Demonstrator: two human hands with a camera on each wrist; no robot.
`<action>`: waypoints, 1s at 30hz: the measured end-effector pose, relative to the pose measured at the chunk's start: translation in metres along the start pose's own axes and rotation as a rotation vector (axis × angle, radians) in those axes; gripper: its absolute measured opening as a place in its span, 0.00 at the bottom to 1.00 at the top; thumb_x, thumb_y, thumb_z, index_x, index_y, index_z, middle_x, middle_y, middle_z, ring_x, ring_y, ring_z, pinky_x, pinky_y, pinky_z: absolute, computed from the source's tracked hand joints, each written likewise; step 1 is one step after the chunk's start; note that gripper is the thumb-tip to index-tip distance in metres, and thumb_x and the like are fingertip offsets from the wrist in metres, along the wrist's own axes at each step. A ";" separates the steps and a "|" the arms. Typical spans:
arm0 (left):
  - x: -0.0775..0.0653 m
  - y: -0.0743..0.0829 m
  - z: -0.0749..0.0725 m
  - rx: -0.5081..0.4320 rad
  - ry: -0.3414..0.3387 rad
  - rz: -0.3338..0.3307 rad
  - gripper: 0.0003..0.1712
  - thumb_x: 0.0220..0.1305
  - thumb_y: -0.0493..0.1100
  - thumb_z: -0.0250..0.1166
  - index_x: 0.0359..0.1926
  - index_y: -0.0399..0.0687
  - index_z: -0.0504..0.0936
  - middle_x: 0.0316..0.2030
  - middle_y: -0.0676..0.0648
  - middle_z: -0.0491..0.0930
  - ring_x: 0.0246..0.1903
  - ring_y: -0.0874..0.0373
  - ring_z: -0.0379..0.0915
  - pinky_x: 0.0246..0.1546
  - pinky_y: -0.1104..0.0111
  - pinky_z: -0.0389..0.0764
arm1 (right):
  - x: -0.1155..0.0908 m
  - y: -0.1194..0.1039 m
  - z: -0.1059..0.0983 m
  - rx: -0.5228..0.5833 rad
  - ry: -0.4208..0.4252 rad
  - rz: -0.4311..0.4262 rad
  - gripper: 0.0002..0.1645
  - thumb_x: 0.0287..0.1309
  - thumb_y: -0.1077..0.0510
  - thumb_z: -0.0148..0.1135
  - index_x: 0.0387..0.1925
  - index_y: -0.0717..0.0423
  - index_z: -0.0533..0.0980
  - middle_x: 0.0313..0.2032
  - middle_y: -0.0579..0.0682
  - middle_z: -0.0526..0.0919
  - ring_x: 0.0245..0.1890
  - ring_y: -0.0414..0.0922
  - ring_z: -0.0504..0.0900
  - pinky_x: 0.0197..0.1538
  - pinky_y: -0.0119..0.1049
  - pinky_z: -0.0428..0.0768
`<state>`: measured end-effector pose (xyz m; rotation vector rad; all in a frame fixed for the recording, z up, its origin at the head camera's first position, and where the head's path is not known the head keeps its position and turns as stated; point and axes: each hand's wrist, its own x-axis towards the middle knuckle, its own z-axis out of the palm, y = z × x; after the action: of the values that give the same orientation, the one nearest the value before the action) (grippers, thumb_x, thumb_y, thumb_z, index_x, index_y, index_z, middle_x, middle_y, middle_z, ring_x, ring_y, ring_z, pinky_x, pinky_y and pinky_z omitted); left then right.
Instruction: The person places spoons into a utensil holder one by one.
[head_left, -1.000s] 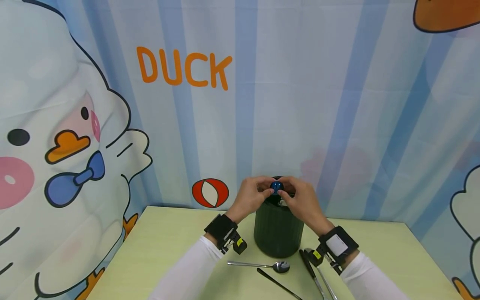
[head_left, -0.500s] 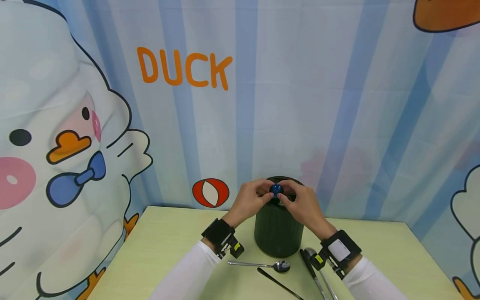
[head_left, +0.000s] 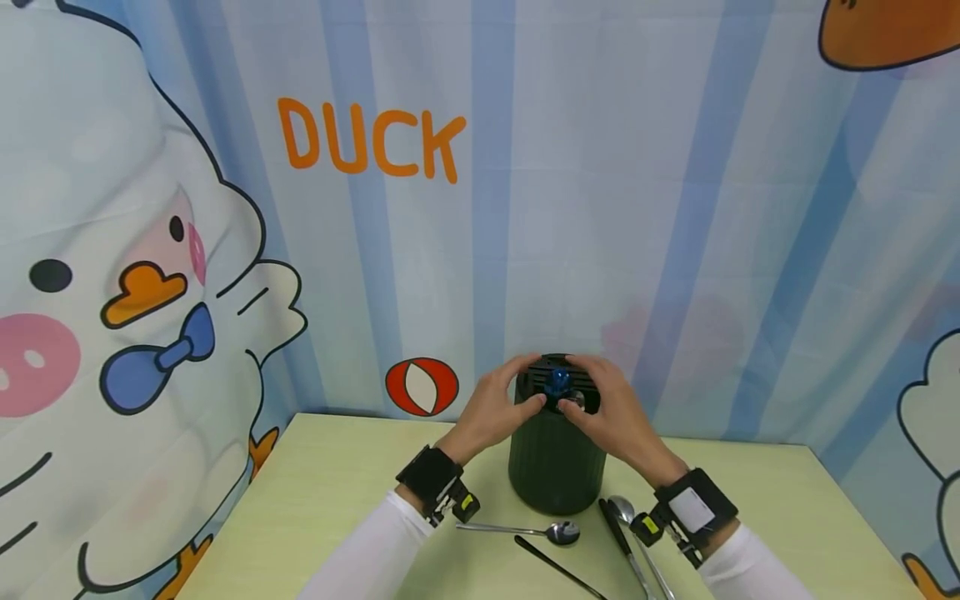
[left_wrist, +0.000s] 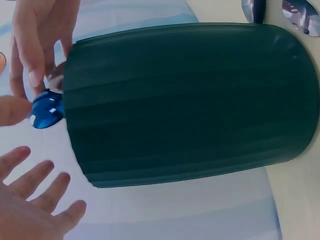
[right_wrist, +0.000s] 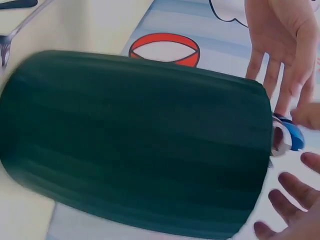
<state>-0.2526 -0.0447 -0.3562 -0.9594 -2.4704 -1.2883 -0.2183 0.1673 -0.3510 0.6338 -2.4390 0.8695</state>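
A dark green ribbed utensil holder (head_left: 557, 467) stands upright on the table, its black top slotted. From that top the shiny blue bowl of a spoon (head_left: 558, 382) sticks up, beside a silver spoon bowl (right_wrist: 281, 138); their lower parts are hidden inside. My left hand (head_left: 501, 408) is at the holder's left upper side with fingers spread, and my right hand (head_left: 613, 410) mirrors it on the right. In the left wrist view the left thumb (left_wrist: 14, 111) is right by the blue spoon bowl. Neither hand is curled round anything.
In front of the holder lies a silver spoon (head_left: 562, 533), handle pointing left. Nearer are a black-handled utensil (head_left: 558, 567), another black-handled one (head_left: 617, 529) and a second silver spoon (head_left: 622, 508) by the right wrist. A duck-print curtain (head_left: 570, 208) hangs behind the table (head_left: 337, 467).
Both hands pinched the blue spoon bowl between them earlier; now the fingers have spread and drawn apart. The blue spoon has gone slightly lower and stays in the holder.
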 end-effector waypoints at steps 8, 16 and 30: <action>-0.014 0.014 0.001 0.267 -0.046 0.198 0.47 0.64 0.55 0.65 0.77 0.57 0.52 0.78 0.43 0.44 0.77 0.40 0.38 0.74 0.39 0.48 | -0.023 -0.002 -0.019 -0.136 -0.002 -0.042 0.61 0.50 0.43 0.74 0.78 0.43 0.48 0.77 0.60 0.45 0.72 0.69 0.53 0.62 0.75 0.61; -0.039 0.036 0.008 0.405 -0.092 0.327 0.56 0.59 0.61 0.69 0.79 0.59 0.46 0.79 0.44 0.34 0.78 0.39 0.30 0.71 0.33 0.44 | -0.064 -0.006 -0.032 -0.218 -0.049 0.001 0.71 0.43 0.35 0.76 0.79 0.42 0.42 0.78 0.59 0.40 0.76 0.69 0.43 0.64 0.78 0.53; -0.092 0.032 0.071 0.408 -0.437 0.312 0.57 0.60 0.63 0.67 0.79 0.67 0.39 0.79 0.54 0.27 0.79 0.44 0.30 0.74 0.41 0.52 | -0.155 0.004 -0.016 -0.246 -0.228 0.210 0.74 0.36 0.24 0.71 0.78 0.39 0.42 0.78 0.55 0.45 0.71 0.70 0.54 0.60 0.76 0.61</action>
<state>-0.1535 -0.0173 -0.4191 -1.5508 -2.5841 -0.4868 -0.0953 0.2215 -0.4297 0.4103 -2.7998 0.5841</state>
